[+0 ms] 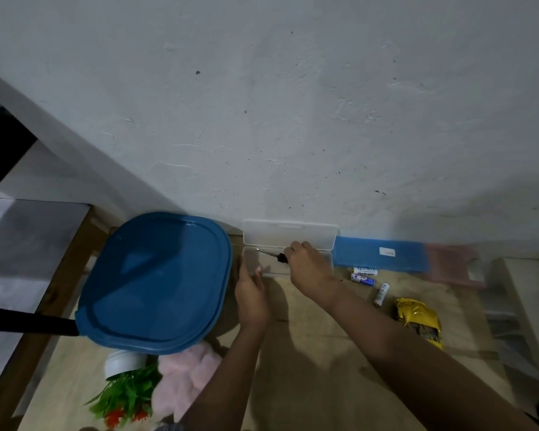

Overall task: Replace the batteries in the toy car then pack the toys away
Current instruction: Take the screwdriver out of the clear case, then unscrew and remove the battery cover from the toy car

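Observation:
A clear plastic case (305,236) stands open against the wall, its lid leaning upright. My right hand (308,265) holds a small black-handled screwdriver (273,256) over the case's tray, tip pointing left. My left hand (252,289) rests with straight fingers against the tray's left front corner. The yellow toy car (419,321) lies upside down on the wooden table to the right. Three AA batteries (367,275) lie loose between the case and the car.
A large blue lidded tub (156,284) fills the table's left. In front of it lie a pink plush toy (187,377) and a fake plant in a white pot (123,387). A blue box (383,255) and pink bag (451,265) line the wall.

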{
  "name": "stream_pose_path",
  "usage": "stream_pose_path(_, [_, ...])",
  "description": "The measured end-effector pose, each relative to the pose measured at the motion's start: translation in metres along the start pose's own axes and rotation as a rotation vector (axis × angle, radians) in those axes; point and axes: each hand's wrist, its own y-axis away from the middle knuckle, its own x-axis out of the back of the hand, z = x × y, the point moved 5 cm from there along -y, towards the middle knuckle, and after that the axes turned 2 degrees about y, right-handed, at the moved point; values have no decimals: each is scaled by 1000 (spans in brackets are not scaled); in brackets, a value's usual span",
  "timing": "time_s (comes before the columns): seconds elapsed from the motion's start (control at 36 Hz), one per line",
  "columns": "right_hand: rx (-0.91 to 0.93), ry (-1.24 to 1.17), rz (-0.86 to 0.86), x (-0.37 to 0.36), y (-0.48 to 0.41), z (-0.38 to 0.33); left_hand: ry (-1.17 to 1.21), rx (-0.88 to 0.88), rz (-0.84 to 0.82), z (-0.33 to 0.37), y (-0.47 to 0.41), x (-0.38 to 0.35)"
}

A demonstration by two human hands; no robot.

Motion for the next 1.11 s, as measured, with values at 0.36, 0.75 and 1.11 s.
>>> stream_pose_path(0.36, [-177,-548,332,58,59,76,-255,-17,-30,31,10,-1])
stream_pose_path(0.75, [-653,-585,373,-4,244,216,-409,-609,-528,110,165,-119])
stream_pose_path(1.11, [-718,-641,187,-52,284,228,-760,-405,-670,81,219,-194])
